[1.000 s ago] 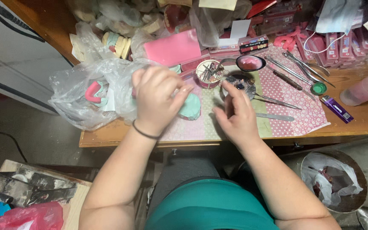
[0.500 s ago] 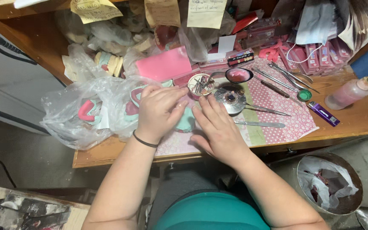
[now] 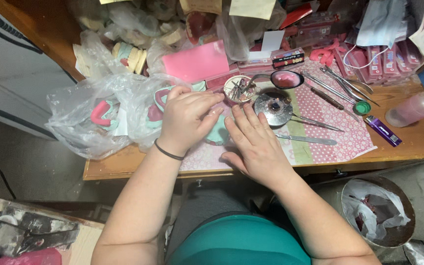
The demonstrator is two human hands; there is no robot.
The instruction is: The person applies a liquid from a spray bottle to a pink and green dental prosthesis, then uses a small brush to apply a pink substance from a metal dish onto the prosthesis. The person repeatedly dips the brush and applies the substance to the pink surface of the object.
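My left hand [image 3: 187,118] curls over a pale green dental cast [image 3: 217,133] with a pink part, gripping it on the patterned pink mat [image 3: 330,118]. My right hand [image 3: 256,142] lies just to its right, fingers spread and resting against the cast's side. Most of the cast is hidden under both hands. A round metal burner [image 3: 274,109] stands just beyond my right fingertips, with a small cup of metal tools [image 3: 239,89] behind it.
Clear plastic bags with pink and green casts [image 3: 101,115] lie at the left. A spoon with pink wax [image 3: 286,78], metal instruments [image 3: 334,81], a purple lighter [image 3: 384,130] and a bottle [image 3: 415,108] are at the right. A lined bin [image 3: 376,211] stands below the desk edge.
My right hand has moved left from the burner and come down beside the cast. My left hand stays on the cast. The view has shifted slightly.
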